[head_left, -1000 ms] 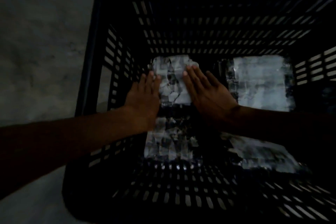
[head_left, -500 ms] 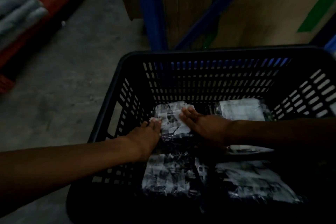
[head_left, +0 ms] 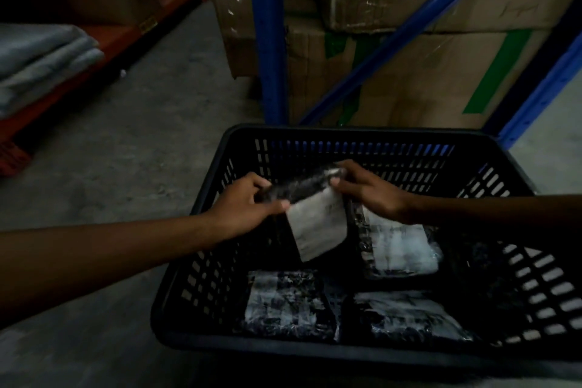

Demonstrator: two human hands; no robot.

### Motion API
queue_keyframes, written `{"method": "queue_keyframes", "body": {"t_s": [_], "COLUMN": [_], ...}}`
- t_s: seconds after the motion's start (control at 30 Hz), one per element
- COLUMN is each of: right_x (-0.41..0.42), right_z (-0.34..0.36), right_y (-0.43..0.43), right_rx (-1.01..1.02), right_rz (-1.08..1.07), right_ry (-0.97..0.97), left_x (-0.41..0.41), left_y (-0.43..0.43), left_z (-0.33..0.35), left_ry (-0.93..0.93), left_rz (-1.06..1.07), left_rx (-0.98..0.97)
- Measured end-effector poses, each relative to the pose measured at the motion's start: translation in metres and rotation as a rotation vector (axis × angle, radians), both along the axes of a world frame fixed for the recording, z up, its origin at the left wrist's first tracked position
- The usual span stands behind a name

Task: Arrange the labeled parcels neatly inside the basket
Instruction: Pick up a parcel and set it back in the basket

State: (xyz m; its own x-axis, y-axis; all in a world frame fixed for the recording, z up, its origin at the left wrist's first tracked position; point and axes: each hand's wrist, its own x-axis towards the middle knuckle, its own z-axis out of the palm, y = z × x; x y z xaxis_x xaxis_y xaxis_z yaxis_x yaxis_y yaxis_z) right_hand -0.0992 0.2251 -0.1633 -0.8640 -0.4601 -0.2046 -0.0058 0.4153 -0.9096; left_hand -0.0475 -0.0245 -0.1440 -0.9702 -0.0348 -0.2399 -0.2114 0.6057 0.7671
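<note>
A black slotted plastic basket [head_left: 201,261] stands on the floor in front of me. Both hands hold one dark parcel with a white label [head_left: 316,224], lifted and tilted above the basket's far left part. My left hand [head_left: 248,205] grips its left end and my right hand [head_left: 368,189] pinches its upper right corner. Three more labeled parcels lie flat on the basket's bottom: one at the near left [head_left: 283,302], one at the near right [head_left: 406,315], one at the far right [head_left: 396,246].
Blue shelf posts [head_left: 271,41] and stacked cardboard boxes [head_left: 409,72] rise right behind the basket. An orange rack beam [head_left: 104,47] with folded grey cloth [head_left: 41,57] is at the left. Grey concrete floor [head_left: 126,151] lies left of the basket.
The hands were pressing flat on the far-left parcel; now they have taken hold of it and raised it off the basket's bottom. The camera has tilted up, showing the shelves.
</note>
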Motion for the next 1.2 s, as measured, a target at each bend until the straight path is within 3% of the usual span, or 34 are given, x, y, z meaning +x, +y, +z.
{"method": "queue_keyframes", "body": {"t_s": [0.1, 0.17, 0.33, 0.43, 0.6, 0.83, 1.07, 1.2], "right_x": [-0.001, -0.001, -0.002, -0.001, -0.013, -0.033, -0.034, -0.033], "right_z": [0.010, 0.009, -0.004, -0.016, -0.042, -0.067, -0.103, -0.101], "right_y": [-0.015, -0.023, -0.033, -0.039, -0.053, -0.066, -0.066, -0.064], "right_rx": [-0.075, -0.047, 0.100, 0.133, 0.264, 0.295, 0.261, 0.349], "right_rz": [-0.326, -0.433, -0.519, -0.343, -0.247, -0.163, -0.283, -0.249], "right_ry": [-0.225, -0.360, -0.526, -0.602, -0.487, -0.536, -0.485, -0.375], "left_x": [-0.008, -0.014, -0.026, -0.033, -0.054, -0.074, -0.080, -0.081], "left_y": [0.005, 0.010, 0.025, 0.032, 0.033, 0.030, 0.027, 0.030], "left_z": [0.017, 0.024, -0.003, -0.025, -0.050, -0.076, -0.100, -0.093], "left_ry": [-0.017, -0.144, -0.343, -0.392, -0.397, -0.418, -0.514, -0.529], "left_rz": [0.261, 0.231, 0.218, 0.214, 0.226, 0.198, 0.067, 0.025], "left_rx": [0.247, 0.345, 0.175, 0.126, 0.010, -0.163, -0.299, -0.365]}}
